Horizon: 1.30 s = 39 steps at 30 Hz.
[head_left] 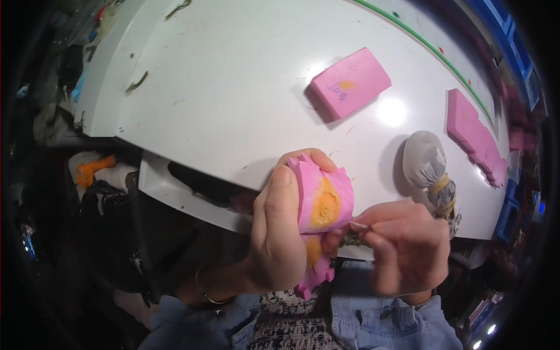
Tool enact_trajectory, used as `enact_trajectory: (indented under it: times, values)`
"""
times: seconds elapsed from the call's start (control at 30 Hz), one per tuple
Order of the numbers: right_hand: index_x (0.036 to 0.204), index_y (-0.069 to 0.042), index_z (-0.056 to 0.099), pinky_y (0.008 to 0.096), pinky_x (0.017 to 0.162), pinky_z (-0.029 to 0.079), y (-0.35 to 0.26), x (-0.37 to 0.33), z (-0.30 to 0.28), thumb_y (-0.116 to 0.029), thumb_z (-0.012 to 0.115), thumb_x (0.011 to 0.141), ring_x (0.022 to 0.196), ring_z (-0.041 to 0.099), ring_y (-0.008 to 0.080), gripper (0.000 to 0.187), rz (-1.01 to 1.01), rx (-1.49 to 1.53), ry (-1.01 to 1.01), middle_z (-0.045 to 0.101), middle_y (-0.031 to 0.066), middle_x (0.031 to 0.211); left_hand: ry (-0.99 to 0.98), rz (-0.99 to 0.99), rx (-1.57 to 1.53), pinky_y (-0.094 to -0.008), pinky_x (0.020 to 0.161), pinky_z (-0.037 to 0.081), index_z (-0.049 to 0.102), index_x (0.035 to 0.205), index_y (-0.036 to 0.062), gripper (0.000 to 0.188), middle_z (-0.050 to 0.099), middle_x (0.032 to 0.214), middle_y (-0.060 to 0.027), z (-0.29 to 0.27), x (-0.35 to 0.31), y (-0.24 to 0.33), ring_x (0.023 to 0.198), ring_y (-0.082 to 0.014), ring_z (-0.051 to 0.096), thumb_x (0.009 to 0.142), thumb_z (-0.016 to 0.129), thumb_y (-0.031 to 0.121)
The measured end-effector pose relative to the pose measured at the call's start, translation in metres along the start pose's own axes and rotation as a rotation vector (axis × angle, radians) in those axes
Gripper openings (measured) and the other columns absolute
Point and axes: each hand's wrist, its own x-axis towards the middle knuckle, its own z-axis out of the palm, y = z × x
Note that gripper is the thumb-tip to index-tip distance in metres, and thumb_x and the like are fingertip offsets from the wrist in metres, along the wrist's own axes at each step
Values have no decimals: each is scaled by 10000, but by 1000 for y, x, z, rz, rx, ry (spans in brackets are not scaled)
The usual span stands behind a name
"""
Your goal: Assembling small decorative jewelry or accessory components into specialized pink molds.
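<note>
My left hand [277, 227] is wrapped round a pink, rubbery-looking mould [348, 189], which is bent back and spread apart over the table's near edge. An orange-yellow patch with a textured relief [325, 207] lies in its upper part. A second yellow patch [314, 251] shows lower down, partly covered by fingers. Close to the mould's right edge, my right hand [408, 245] pinches a thin, pale stick-like tool [359, 225]. The tool's tip points toward the mould; whether it touches cannot be made out. Something greenish [353, 239] shows behind the right fingers, mostly hidden.
On the white table [233, 87] lies a pink block [350, 84] with a yellow spot. To the right are a whitish bag-like bundle [424, 160] tied with rubber bands, and a row of pink blocks [475, 137]. A drawer [192, 204] stands open at the near left; blue bins [513, 35] line the far right.
</note>
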Motion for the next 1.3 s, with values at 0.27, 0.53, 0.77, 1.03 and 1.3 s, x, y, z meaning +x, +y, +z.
enact_trajectory:
  times: [0.27, 0.53, 0.77, 1.03, 1.3]
  values:
    - [929, -18, 536, 275, 566, 508, 6, -11, -7, 80, 631, 718, 625, 612, 206, 251, 36, -147, -2, 629, 155, 756, -64, 30, 117, -211, 477, 403, 441, 1050, 15, 401, 497, 681, -68, 5, 8, -5, 501, -104, 468, 950, 186, 308]
    - [926, 78, 513, 275, 530, 506, -1, -12, -9, 124, 529, 789, 569, 600, 187, 145, 3, -215, -40, 613, 195, 724, -108, -18, 129, -260, 575, 435, 420, 1094, 20, 472, 559, 840, -138, -5, 4, -9, 639, -142, 509, 954, 174, 398]
    - [924, 81, 550, 262, 516, 491, 5, 0, -10, 177, 543, 721, 530, 606, 198, 225, -189, -319, -144, 631, 177, 681, -58, 248, 177, -232, 519, 440, 449, 1057, 16, 406, 493, 767, -82, -3, 13, -26, 586, -126, 495, 959, 201, 323]
    - [914, 73, 549, 253, 511, 490, 4, -1, -9, 179, 568, 725, 536, 616, 194, 218, -161, -316, -114, 630, 171, 677, -96, 241, 151, -237, 530, 450, 446, 1066, 20, 412, 492, 770, -80, -1, 11, -23, 590, -128, 504, 962, 208, 340]
    - [905, 60, 550, 253, 524, 491, 3, 2, -8, 162, 597, 728, 544, 615, 192, 210, -172, -375, -138, 636, 179, 705, -115, 239, 134, -241, 540, 461, 443, 1076, 24, 418, 490, 774, -78, 0, 9, -19, 595, -131, 514, 964, 216, 356]
